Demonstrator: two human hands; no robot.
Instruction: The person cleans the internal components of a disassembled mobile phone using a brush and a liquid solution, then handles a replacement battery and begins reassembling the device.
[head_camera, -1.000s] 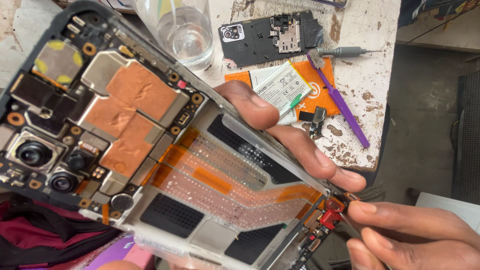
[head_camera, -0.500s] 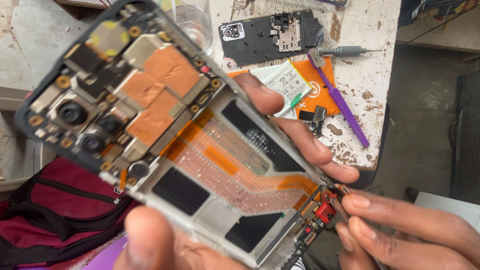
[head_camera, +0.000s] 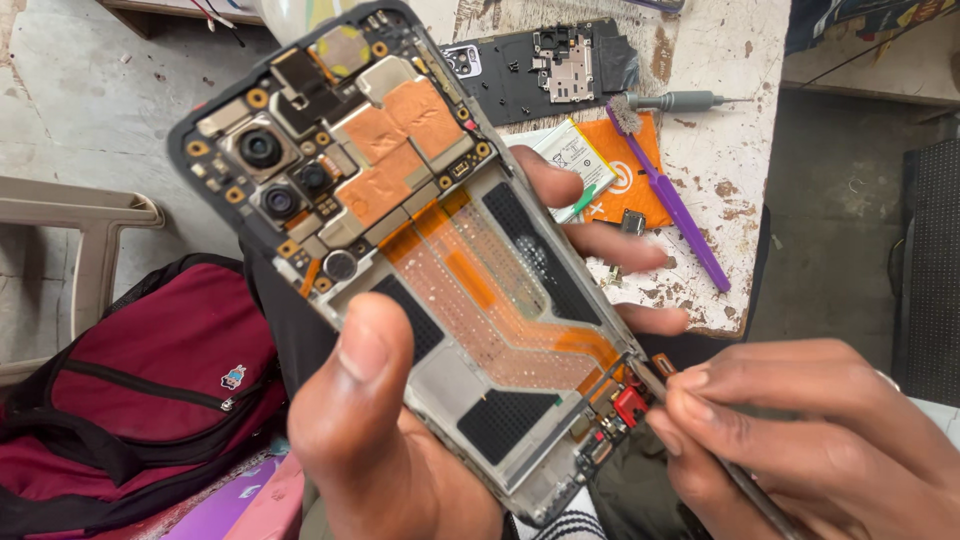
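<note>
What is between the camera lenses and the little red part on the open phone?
In the head view, copper foil patches, then orange ribbon cables over a bare battery bay, run from the camera lenses to the red part.

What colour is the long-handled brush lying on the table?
Purple, with pale bristles: the brush shows best in the head view.

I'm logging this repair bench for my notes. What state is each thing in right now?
Phone: back cover off, boards and battery bay bare, held tilted in the left hand.
Metal tool: pinched in the right hand, tip at the phone's lower end.
Back panel: lying flat on the table.
Battery: out of the phone, lying on the table.
Purple tool: lying unused.
Red bag: zipped shut.
</note>
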